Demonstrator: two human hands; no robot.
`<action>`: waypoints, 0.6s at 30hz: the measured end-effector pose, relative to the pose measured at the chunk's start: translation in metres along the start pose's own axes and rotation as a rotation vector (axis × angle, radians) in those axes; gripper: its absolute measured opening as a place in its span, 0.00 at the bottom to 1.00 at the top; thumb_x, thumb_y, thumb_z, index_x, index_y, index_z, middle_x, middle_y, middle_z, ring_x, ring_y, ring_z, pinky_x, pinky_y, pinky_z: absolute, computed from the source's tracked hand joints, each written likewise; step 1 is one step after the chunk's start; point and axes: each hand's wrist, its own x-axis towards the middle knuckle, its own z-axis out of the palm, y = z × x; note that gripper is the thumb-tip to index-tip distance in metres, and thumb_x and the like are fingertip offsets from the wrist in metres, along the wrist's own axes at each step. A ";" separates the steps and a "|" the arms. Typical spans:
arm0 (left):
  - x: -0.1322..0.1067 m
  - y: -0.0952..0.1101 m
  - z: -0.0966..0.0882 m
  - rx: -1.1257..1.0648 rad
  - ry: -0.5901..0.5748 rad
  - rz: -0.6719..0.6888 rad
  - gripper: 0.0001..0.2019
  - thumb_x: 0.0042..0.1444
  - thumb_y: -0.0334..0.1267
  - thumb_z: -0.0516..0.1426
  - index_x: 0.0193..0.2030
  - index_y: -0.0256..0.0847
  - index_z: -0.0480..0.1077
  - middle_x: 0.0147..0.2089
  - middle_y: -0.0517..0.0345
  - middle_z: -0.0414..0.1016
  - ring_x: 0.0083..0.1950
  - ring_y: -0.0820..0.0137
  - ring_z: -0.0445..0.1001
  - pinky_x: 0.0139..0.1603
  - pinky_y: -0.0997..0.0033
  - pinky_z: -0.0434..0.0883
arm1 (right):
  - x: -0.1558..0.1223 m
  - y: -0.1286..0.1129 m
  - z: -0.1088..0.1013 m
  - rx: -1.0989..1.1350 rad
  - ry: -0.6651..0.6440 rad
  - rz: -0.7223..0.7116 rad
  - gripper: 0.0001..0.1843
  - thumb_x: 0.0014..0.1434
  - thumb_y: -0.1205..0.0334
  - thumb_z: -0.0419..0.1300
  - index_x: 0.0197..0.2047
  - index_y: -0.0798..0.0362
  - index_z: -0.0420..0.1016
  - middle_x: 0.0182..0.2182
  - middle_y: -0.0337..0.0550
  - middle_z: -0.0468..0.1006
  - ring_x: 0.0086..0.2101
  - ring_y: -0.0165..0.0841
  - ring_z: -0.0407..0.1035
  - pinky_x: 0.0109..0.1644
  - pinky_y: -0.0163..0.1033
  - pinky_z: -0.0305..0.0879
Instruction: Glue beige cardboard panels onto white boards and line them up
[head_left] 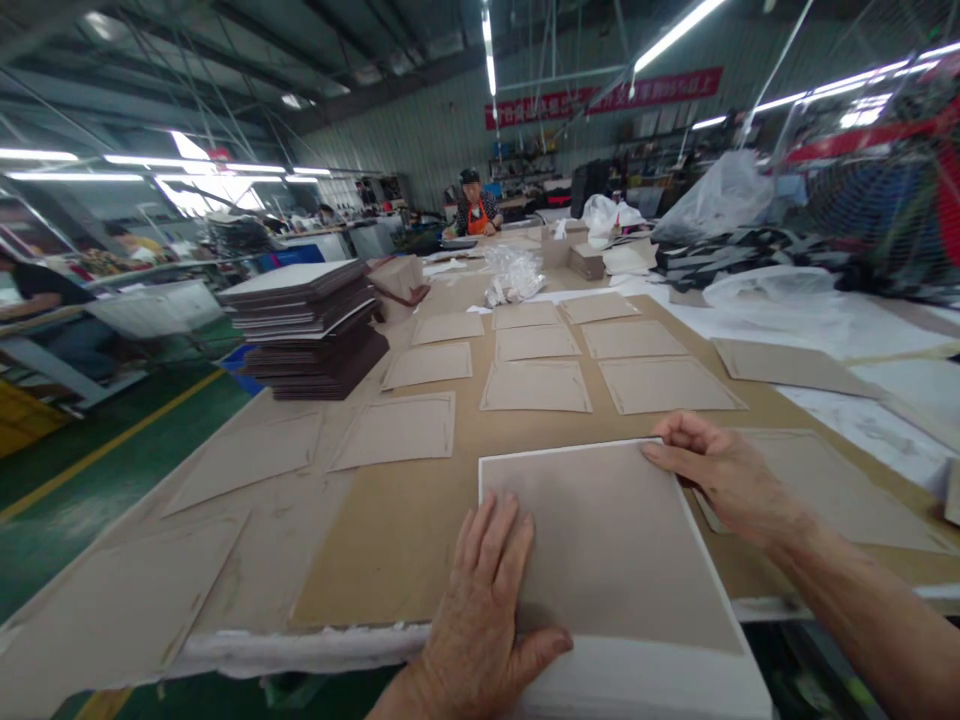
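Right in front of me, at the table's near edge, lies a flat grey-brown cardboard panel with a thin white border and a wider white strip along its near side. My left hand rests on the panel's left side, fingers stretched out and thumb spread. At the far right corner, my right hand pinches the panel between thumb and bent fingers. Several similar cardboard panels are laid out in rows beyond it. Another panel lies partly behind my right forearm.
A tall stack of dark-edged boards stands at the table's left side. Crumpled clear plastic lies farther back, and a large fan is at the right. Across the table is a person in an orange apron.
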 end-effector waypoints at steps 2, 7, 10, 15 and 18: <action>-0.008 0.003 -0.002 -0.154 0.167 -0.181 0.42 0.63 0.44 0.56 0.75 0.41 0.34 0.77 0.39 0.38 0.77 0.48 0.39 0.71 0.38 0.55 | -0.010 -0.011 -0.003 0.202 0.021 0.073 0.19 0.50 0.48 0.71 0.34 0.50 0.70 0.25 0.36 0.75 0.24 0.30 0.68 0.27 0.33 0.63; -0.024 0.016 -0.013 -0.864 0.362 -0.677 0.38 0.64 0.52 0.54 0.73 0.42 0.41 0.70 0.38 0.61 0.66 0.55 0.67 0.60 0.55 0.73 | -0.027 -0.012 0.000 0.286 0.137 0.129 0.15 0.48 0.49 0.73 0.32 0.47 0.76 0.25 0.41 0.76 0.21 0.33 0.70 0.20 0.33 0.65; -0.037 0.010 -0.036 -1.189 0.359 -0.752 0.38 0.57 0.55 0.61 0.69 0.40 0.55 0.63 0.41 0.72 0.58 0.54 0.75 0.54 0.56 0.76 | -0.028 -0.001 0.022 0.275 0.104 0.148 0.13 0.51 0.47 0.71 0.34 0.44 0.77 0.26 0.43 0.77 0.23 0.36 0.73 0.21 0.34 0.70; -0.077 -0.040 -0.108 -1.158 0.360 -0.954 0.36 0.53 0.48 0.66 0.65 0.42 0.60 0.52 0.49 0.80 0.44 0.59 0.82 0.45 0.60 0.78 | -0.034 0.012 0.053 0.032 -0.102 -0.001 0.22 0.55 0.38 0.64 0.45 0.44 0.79 0.43 0.46 0.80 0.42 0.43 0.76 0.38 0.38 0.77; -0.099 -0.085 -0.145 -1.070 0.334 -1.087 0.42 0.50 0.47 0.68 0.68 0.42 0.56 0.44 0.53 0.83 0.34 0.62 0.82 0.38 0.62 0.78 | -0.037 0.022 0.050 -0.123 -0.112 -0.094 0.21 0.59 0.39 0.60 0.46 0.43 0.79 0.44 0.44 0.80 0.40 0.39 0.75 0.39 0.38 0.76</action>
